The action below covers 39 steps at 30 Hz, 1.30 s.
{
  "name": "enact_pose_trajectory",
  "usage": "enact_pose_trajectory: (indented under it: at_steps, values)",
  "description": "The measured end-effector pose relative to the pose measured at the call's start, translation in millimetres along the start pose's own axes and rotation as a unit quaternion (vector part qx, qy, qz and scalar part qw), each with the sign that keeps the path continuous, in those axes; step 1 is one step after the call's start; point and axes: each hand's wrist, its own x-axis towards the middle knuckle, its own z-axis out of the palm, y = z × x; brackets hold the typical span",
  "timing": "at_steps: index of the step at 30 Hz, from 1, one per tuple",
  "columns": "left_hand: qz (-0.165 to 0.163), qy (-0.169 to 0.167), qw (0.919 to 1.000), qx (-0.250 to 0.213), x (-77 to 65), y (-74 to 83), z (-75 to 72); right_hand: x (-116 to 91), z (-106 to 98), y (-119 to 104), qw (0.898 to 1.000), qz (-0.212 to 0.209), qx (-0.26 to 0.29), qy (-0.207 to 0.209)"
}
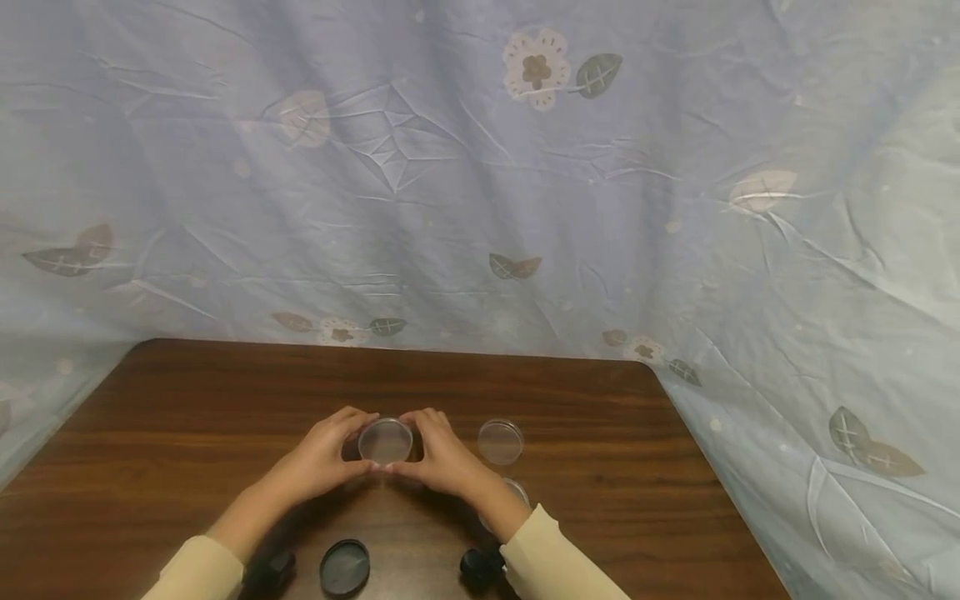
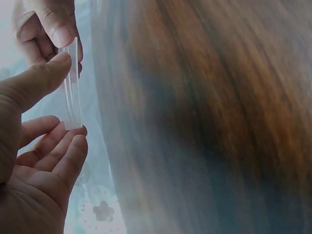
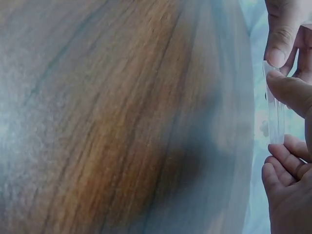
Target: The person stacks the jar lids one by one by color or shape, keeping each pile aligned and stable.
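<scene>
A clear, round petri dish is held between both hands above the middle of the brown table. On its left side, my left hand grips the rim with thumb and fingers. My right hand does the same on the right, the two thumbs almost meeting at the near edge. Seen edge-on in the left wrist view, the petri dish is thin and shows layered rims. The right wrist view also shows the petri dish from its edge, with thumbs on one side and fingertips on the other.
Another clear dish lies on the table to the right. A further clear dish is partly hidden by the right forearm. Near the front are a black-rimmed round dish and a small black object. Patterned cloth hangs behind.
</scene>
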Motion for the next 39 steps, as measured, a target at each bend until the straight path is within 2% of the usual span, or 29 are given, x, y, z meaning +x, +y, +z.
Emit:
enact_pose_trajectory:
  at_steps: [10,19,27,39]
  values:
    - [0.012,0.019,0.9997,0.005,-12.4,18.3,-3.6,-17.3,-8.2,-10.4,1.000,-0.013,0.002,-0.010]
    - [0.027,0.021,0.9994,0.010,-24.4,41.6,-1.5,-44.2,-13.5,-17.8,1.000,-0.015,0.010,-0.004]
    - [0.004,-0.016,0.9997,-0.015,-33.8,60.8,2.9,-64.5,-16.5,-21.0,1.000,-0.015,0.019,-0.003]
    - [-0.003,-0.024,0.9993,-0.028,-45.3,75.5,20.1,-94.4,-16.3,-18.2,1.000,0.000,0.026,-0.008]
